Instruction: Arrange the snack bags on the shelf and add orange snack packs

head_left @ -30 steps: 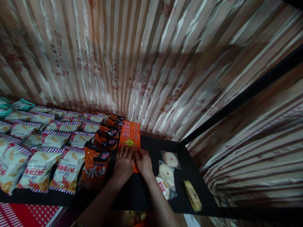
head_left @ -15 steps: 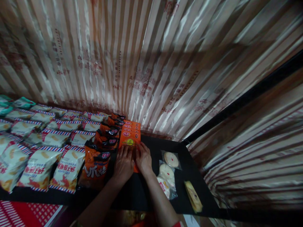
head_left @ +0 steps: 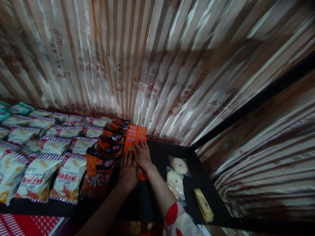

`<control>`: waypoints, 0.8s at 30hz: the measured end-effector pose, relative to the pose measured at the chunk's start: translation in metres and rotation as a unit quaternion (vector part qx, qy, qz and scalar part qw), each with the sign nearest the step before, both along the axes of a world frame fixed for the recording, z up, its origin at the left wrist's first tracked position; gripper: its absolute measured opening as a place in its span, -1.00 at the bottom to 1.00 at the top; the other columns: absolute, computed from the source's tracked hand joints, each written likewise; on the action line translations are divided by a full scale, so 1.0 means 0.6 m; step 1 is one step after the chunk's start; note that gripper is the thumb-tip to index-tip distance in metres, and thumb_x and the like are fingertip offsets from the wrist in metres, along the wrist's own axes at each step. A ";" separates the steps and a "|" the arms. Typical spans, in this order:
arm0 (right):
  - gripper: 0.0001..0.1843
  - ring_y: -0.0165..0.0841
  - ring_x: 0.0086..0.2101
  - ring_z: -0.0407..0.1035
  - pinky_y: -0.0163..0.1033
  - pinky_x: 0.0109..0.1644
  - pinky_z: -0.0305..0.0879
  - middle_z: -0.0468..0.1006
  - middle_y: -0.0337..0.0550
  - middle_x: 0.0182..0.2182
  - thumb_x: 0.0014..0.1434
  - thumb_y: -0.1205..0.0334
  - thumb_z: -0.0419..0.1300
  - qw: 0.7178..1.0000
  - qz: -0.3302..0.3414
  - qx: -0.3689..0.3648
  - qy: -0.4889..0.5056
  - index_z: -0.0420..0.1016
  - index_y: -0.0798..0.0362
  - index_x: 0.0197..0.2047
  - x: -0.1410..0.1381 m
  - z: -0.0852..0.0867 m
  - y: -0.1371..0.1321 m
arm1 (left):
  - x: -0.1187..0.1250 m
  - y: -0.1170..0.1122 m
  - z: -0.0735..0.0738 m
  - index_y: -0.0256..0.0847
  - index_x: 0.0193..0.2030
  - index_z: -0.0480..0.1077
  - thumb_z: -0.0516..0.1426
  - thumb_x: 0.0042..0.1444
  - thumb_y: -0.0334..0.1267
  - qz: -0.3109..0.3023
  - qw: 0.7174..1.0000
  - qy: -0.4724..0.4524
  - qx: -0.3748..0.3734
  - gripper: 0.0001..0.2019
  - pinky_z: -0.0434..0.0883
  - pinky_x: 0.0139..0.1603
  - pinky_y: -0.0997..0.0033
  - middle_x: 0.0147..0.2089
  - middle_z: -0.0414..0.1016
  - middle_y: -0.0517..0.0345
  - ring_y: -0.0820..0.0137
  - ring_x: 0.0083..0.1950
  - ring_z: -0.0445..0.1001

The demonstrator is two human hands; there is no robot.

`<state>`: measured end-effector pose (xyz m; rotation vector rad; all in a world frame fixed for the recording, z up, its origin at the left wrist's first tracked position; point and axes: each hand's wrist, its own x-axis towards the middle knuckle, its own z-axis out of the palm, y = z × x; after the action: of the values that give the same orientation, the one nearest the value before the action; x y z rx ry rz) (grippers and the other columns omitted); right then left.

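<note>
Flat orange snack packets (head_left: pixel 134 131) lie overlapping in a column on the black shelf. My left hand (head_left: pixel 128 171) rests palm down on the near part of this column, fingers stretched forward. Just ahead and to the right, my right hand (head_left: pixel 142 154) lies flat on the same packets with its fingers spread, covering their middle. Neither hand grips anything. Left of my hands stands an orange and black snack bag (head_left: pixel 97 173), with more of the same kind (head_left: pixel 112 136) in a row behind it.
White striped snack bags (head_left: pixel 66 177) fill the left in rows, with green bags (head_left: pixel 21 108) at the far left. To the right lie round flat wrapped cakes (head_left: pixel 175 180) and a yellow packet (head_left: pixel 203 206). A black bar (head_left: pixel 248 98) slants before the striped sheeting (head_left: pixel 152 65).
My right hand has slid forward along the orange packets, and its sleeve has come into view. The left hand stays in nearly the same place.
</note>
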<state>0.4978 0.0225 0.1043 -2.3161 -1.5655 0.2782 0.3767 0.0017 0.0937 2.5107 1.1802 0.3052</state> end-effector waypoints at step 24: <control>-0.48 -0.07 0.33 -0.25 0.13 0.21 0.01 0.00 0.00 0.34 0.25 0.23 0.00 0.999 0.034 -0.025 -0.010 0.19 -0.12 0.28 0.001 0.002 0.011 | -0.001 -0.001 0.008 -0.39 0.31 0.14 0.02 0.13 -0.28 0.001 1.000 0.011 0.001 -0.42 0.03 0.35 0.06 0.39 -0.03 -0.16 0.07 0.41 -0.08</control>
<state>0.4983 0.0290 0.1056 -2.3125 -1.6666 0.3143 0.3761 0.0013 0.0983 2.5214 1.1901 0.2803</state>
